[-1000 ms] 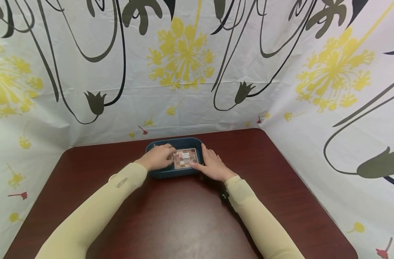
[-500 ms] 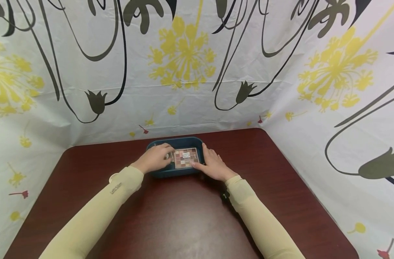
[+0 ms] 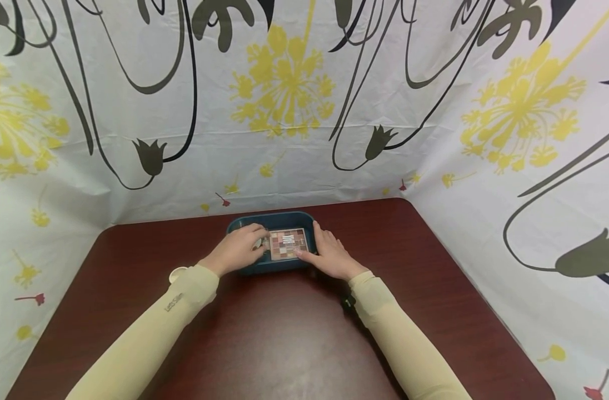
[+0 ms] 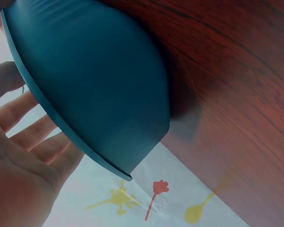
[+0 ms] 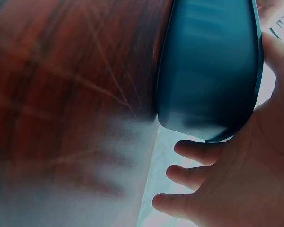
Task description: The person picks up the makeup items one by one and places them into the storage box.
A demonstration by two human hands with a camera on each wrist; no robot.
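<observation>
At the far left of the dark red table, a small pale round object lies just beside the person's left sleeve; what it is cannot be told.

The left hand reaches into the left part of the blue tray, which stands near the far edge of the table, close to the flowered curtain. In the head view its fingers bend down over something small and pale at the left edge of the palette, but whether they pinch it or only touch it cannot be told. In the left wrist view the fingers look rather straight and spread, lying over the rim of the tray.

Inside the tray lies a flat eyeshadow palette (many small squares in pink and brown tones), between the two hands.

The right hand rests at the right side of the tray. Its thumb touches the near right corner of the palette, and the other fingers lie along the right rim. In the right wrist view the fingers are spread and only a little curved, beside the outer wall of the tray; they hold nothing.
</observation>
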